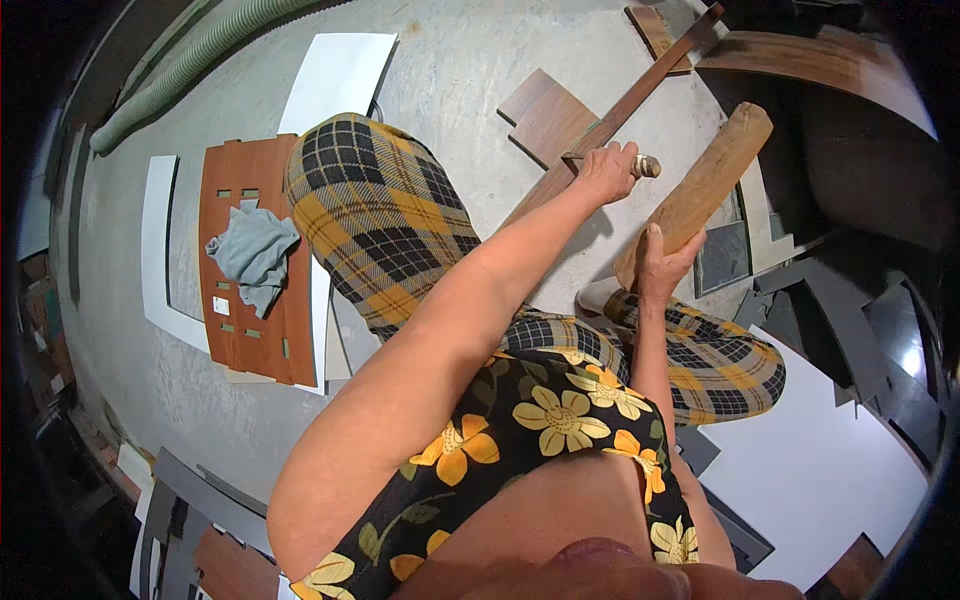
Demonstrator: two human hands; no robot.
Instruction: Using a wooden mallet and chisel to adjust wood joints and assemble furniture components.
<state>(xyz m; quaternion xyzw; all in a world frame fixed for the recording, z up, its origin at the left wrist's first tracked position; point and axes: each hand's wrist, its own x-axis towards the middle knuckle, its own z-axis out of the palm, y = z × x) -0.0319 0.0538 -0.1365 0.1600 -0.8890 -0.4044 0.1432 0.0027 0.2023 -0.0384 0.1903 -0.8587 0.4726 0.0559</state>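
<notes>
My right hand (670,265) is closed around the lower end of a thick, rough length of wood (710,185), which slants up to the right. My left hand (606,174) reaches across in a fist around the short handle (646,166) of a hand tool. A thin metal part of it shows on the other side of the fist, above a long brown board (650,92); the tool's kind is not clear. That board runs diagonally on the floor beneath my left hand. Flat brown wood pieces (552,116) lie beside it.
A reddish-brown slotted panel (245,345) with a grey cloth (255,250) lies left of my checked trousers. White panels (335,75) lie around it. A ribbed hose (205,62) runs along the upper left. Dark offcuts (850,320) and a large white sheet (810,480) lie at the right.
</notes>
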